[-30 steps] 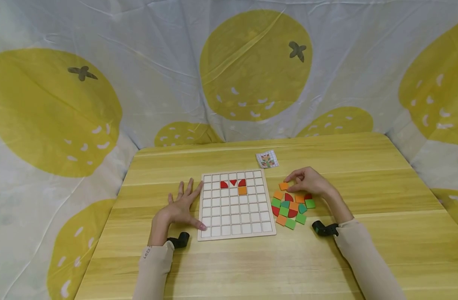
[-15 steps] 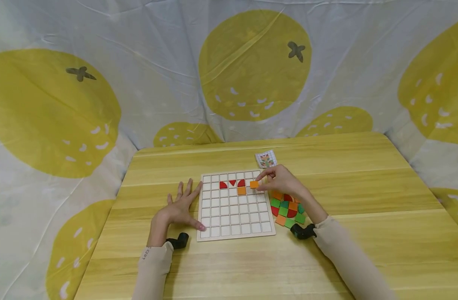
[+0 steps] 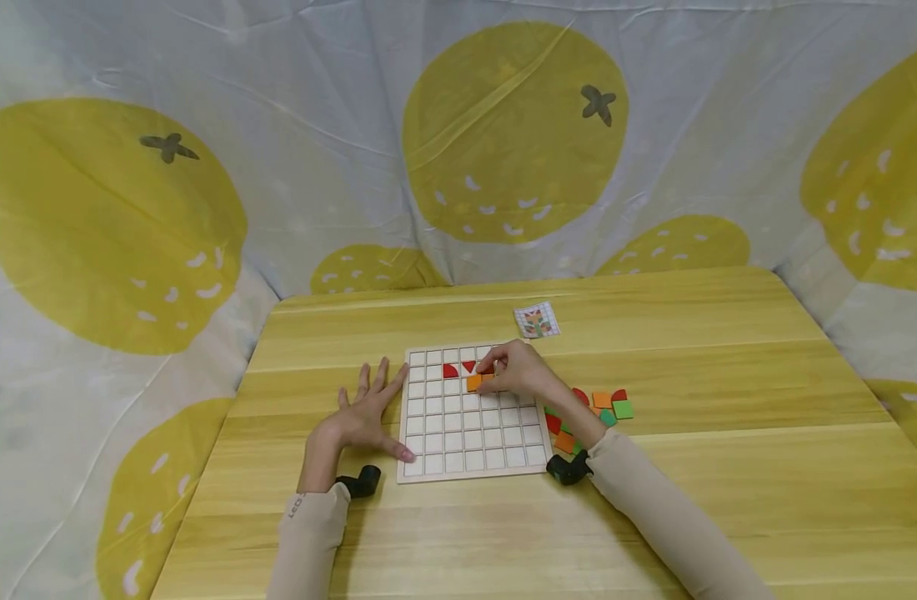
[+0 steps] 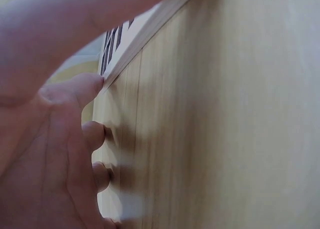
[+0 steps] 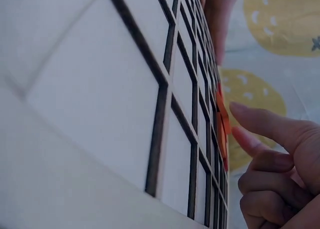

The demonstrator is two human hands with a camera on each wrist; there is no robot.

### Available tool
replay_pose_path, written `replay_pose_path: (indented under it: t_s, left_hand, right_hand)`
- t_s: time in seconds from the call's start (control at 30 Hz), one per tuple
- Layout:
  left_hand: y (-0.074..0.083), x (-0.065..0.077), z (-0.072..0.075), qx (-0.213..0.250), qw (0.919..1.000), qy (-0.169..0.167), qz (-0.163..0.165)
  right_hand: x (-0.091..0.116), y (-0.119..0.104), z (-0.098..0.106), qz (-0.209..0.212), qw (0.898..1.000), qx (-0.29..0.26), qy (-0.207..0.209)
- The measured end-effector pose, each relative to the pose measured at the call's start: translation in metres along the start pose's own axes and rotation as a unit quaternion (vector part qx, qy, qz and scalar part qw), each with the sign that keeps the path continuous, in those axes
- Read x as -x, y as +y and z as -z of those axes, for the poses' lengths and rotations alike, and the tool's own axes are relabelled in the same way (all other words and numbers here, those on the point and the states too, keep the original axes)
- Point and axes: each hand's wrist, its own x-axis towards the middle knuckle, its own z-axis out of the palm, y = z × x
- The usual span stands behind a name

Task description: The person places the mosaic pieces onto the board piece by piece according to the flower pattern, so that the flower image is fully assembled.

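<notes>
On the table lies a white gridded board (image 3: pixel 453 436) with a pale wooden rim. My left hand (image 3: pixel 361 417) has its fingers spread, with fingertips and thumb at the board's left edge. In the left wrist view, a fingertip touches the rim. Over the upper part of the grid, my right hand (image 3: pixel 520 371) holds an orange square tile (image 3: pixel 473 382) at its thumb and index fingertips. That tile sits tilted in the right wrist view, beside other pieces low on the grid. A red quarter-round (image 3: pixel 449 371) and a red triangle (image 3: pixel 468 367) lie in the row above.
To the board's right, several loose tiles are piled, including a green square (image 3: pixel 623 409), an orange square (image 3: pixel 602 400) and a teal piece (image 3: pixel 608 417); my right forearm covers some. A small pattern card (image 3: pixel 537 320) lies behind the board. A lemon-print cloth (image 3: pixel 331 167) hangs behind the table.
From the loose pile, my right hand has carried the orange square tile leftward onto the board, close to the red pieces. The left hand has stayed at the board's edge.
</notes>
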Motion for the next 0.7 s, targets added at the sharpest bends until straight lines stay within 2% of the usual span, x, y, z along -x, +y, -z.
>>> replay_pose_path:
  t_s: [0.3, 0.7]
  left_hand:
    - [-0.0001, -0.0003, 0.0008, -0.004, 1.0, 0.0, -0.001]
    - [0.0008, 0.0, 0.0016, -0.002, 1.0, 0.0, -0.004]
  right_hand:
    - [-0.0002, 0.0025, -0.0017, 0.012, 1.0, -0.008, -0.004]
    - [-0.0075, -0.0021, -0.0084, 0.017, 0.999, 0.045, 0.009]
